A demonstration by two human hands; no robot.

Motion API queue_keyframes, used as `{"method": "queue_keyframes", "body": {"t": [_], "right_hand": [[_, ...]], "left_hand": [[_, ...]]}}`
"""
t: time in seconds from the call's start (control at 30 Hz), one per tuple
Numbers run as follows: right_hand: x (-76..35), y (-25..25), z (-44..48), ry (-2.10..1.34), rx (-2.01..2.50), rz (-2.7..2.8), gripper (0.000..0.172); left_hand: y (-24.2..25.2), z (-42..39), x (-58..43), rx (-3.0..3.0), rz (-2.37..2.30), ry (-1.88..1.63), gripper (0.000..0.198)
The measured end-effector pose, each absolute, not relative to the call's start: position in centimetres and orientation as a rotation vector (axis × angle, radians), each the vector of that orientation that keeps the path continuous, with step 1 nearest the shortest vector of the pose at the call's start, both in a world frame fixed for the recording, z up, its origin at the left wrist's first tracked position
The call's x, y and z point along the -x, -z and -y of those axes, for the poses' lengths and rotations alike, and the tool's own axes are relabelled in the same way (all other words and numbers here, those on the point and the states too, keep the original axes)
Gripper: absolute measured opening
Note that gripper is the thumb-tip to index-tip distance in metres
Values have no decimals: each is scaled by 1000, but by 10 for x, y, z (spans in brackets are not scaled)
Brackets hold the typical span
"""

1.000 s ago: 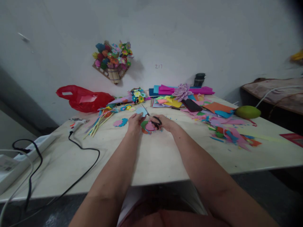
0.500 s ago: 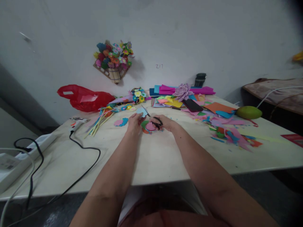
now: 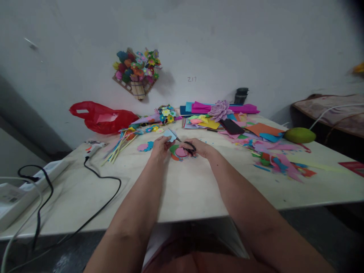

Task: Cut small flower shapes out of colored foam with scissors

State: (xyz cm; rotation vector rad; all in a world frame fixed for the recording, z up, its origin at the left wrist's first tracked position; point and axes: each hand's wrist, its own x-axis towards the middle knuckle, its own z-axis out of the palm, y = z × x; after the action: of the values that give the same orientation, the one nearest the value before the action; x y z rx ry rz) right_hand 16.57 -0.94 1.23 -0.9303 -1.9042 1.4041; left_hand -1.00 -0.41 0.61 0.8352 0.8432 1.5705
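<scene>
Between its fingers my left hand point(image 3: 160, 147) pinches a light blue foam or paper piece point(image 3: 170, 135). My right hand point(image 3: 199, 147) is closed on black-handled scissors point(image 3: 190, 146), whose blades point up and left, right beside the blue piece. Whether the blades touch its edge I cannot tell. On the table below the hands lie round pink, green and orange cut pieces point(image 3: 181, 152), partly covered by the right hand's fingers. Left of my left hand rest pink and blue scalloped pieces point(image 3: 145, 146).
A glue gun point(image 3: 93, 148) with a black cord and a power strip point(image 3: 48, 174) are at left. Behind are a red plastic bag point(image 3: 105, 119), paper flowers point(image 3: 167, 113) and thin sticks point(image 3: 118, 149). Coloured scraps point(image 3: 281, 161), a phone point(image 3: 231, 126) and a green mango-like fruit point(image 3: 300, 135) lie right.
The blue piece has turned slightly in my left hand and sits a little lower. The scissors stay in my right hand in nearly the same place.
</scene>
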Motion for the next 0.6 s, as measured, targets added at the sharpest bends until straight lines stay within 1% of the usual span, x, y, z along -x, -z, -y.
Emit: {"method": "queue_keyframes", "body": {"t": [0.27,0.6], "right_hand": [[-165,-14,10,-1401,954,1915,27],[-164,-13,11,-1391,982,1922,24]], "left_hand": [[-8,5,12,-837,-888,-1530,8],[-7,3,14,-773,-897,-1515,14]]}}
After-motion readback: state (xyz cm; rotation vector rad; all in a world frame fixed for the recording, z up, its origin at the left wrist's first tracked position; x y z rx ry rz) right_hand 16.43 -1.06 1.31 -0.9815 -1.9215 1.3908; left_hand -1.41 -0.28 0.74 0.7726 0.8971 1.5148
